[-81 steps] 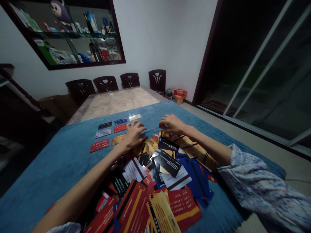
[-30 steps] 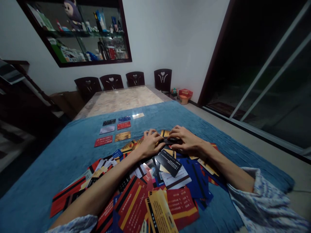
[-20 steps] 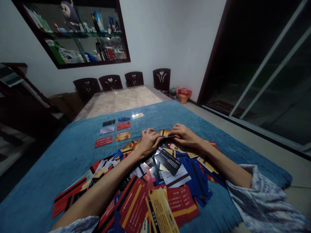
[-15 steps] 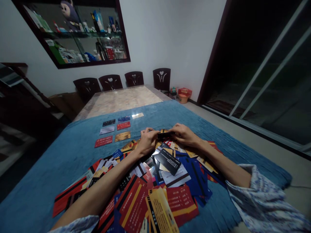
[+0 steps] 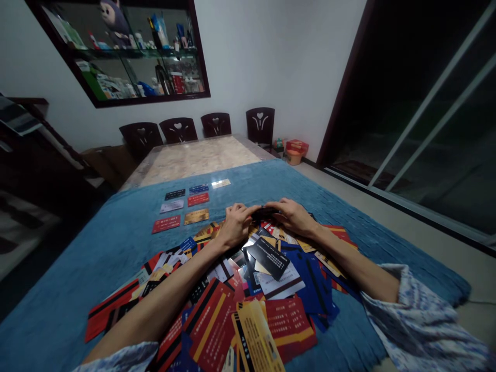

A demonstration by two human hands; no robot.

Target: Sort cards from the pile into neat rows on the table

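Both my hands meet at the far side of a loose heap of plastic cards (image 5: 279,281) in red, blue, gold, white and black. Between them is a black card (image 5: 265,212), held low over the heap and partly covered by fingers. My left hand (image 5: 236,225) is closed on its left end, and my right hand (image 5: 292,214) closes on its right end. Whether it is one card or a few together I cannot tell. Beyond my left hand, several single cards lie face up in rows, among them a gold card (image 5: 196,216) and a red card (image 5: 166,224).
A blue cloth (image 5: 96,248) covers the near part of the table, with the bare stone tabletop (image 5: 194,157) behind it. Dark wooden chairs (image 5: 179,129) stand along the far side. An orange bucket (image 5: 294,156) is on the floor beside a red box.
The black card has tilted and my fingers have come closer together over it, hiding more of it. The laid-out cards and the heap look the same; the view has shifted slightly.
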